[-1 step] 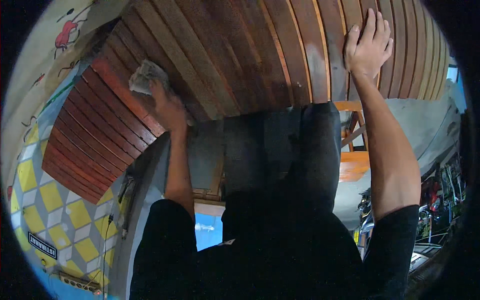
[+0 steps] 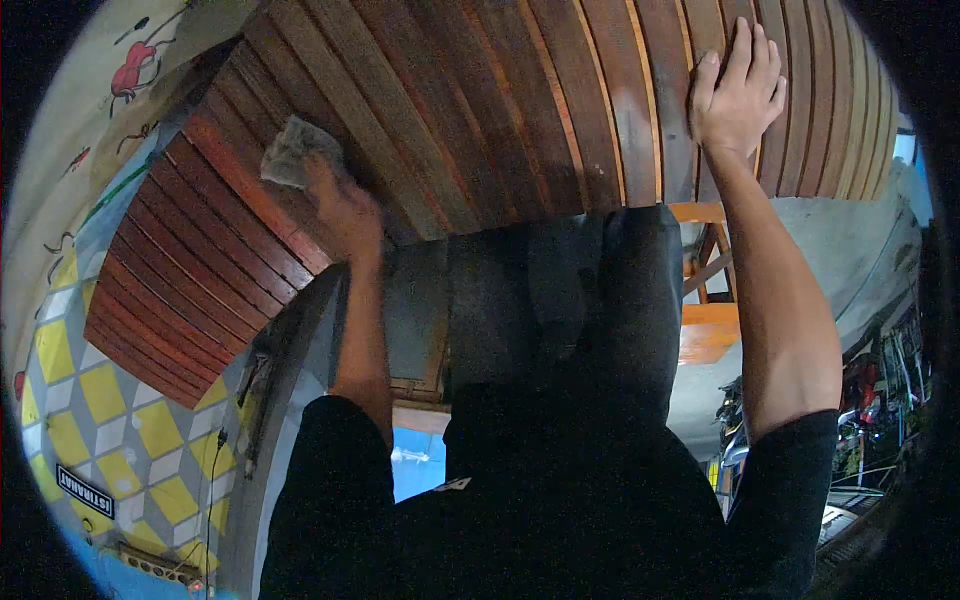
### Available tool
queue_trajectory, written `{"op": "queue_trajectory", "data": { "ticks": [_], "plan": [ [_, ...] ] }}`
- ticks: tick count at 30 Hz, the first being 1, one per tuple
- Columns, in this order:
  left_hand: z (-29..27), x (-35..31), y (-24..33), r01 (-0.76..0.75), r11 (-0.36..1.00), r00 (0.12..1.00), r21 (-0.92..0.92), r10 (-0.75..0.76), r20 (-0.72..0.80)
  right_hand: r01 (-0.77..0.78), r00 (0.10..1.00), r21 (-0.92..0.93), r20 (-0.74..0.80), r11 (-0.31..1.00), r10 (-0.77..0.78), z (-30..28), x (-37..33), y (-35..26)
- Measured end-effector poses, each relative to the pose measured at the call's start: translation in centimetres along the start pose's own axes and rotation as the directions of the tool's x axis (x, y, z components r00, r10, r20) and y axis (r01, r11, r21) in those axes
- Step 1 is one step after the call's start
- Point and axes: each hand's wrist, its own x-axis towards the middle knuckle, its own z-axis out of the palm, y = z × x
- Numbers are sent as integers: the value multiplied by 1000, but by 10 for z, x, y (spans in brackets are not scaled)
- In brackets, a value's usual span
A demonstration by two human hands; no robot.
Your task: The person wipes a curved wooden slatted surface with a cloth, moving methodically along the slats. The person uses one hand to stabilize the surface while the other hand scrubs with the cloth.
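Note:
A long slatted wooden panel (image 2: 460, 110) stretches across the upper view, its strips split by narrow gaps. At its left end the slats (image 2: 195, 250) look redder and glossier than the brown, duller ones elsewhere. My left hand (image 2: 345, 212), smeared by motion, holds a crumpled greyish-white rag (image 2: 292, 150) against the slats where the red strip meets the brown ones. Far to the right, my right hand (image 2: 738, 105) lies flat on brown slats with its fingers stretched out and nothing in it.
A wall with yellow, grey and white diamonds (image 2: 105, 385) stands at the left, with a power strip (image 2: 160, 565) low on it. An orange wooden frame (image 2: 708, 325) shows beneath the panel. Cluttered metal items (image 2: 880, 400) fill the far right.
My left hand has shifted slightly to the right, and the rag has tilted a little with it. The right hand stays in place.

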Motion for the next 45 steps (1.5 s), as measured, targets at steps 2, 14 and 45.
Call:
{"op": "queue_trajectory", "data": {
  "ticks": [2, 14, 45],
  "plan": [
    [23, 1, 52, -28, 999, 999, -44, 26, -42, 4, 1000, -7, -4, 1000, -4, -1, -1, 2],
    [91, -62, 238, -416, 718, 722, -558, 634, 277, 38, 998, -33, -41, 999, -39, 2, 1, 5],
    [76, -92, 168, -429, 809, 744, -402, 569, 350, -27, 984, -124, 170, 992, 48, -22, 6, -1]
  ]
}}
